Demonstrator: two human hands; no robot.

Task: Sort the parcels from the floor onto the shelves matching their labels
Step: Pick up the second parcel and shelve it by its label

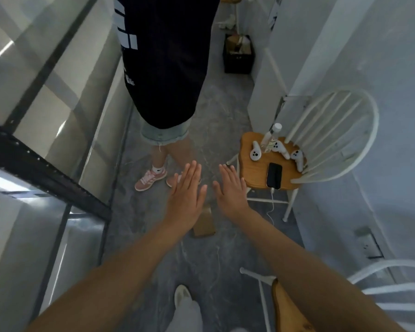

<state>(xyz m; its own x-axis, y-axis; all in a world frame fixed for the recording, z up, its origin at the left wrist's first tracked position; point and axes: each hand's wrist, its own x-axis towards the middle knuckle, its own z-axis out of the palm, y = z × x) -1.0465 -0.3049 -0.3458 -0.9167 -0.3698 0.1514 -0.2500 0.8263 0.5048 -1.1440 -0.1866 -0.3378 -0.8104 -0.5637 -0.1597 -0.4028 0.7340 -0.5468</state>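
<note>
Both my arms stretch forward over the grey floor. My left hand (186, 191) and my right hand (230, 190) are flat, palms down, fingers straight, side by side and holding nothing. Below and between them a small brown cardboard parcel (204, 224) lies flat on the floor, partly hidden by my left wrist. A black metal shelf unit (41, 168) with grey boards runs along the left side.
A person in a dark shirt, denim shorts and pink shoes (150, 179) stands just ahead. A white chair (256, 173) at right holds white controllers, a bottle and a phone on a cable. A second chair (288, 307) is at bottom right. A black crate (237, 58) stands far back.
</note>
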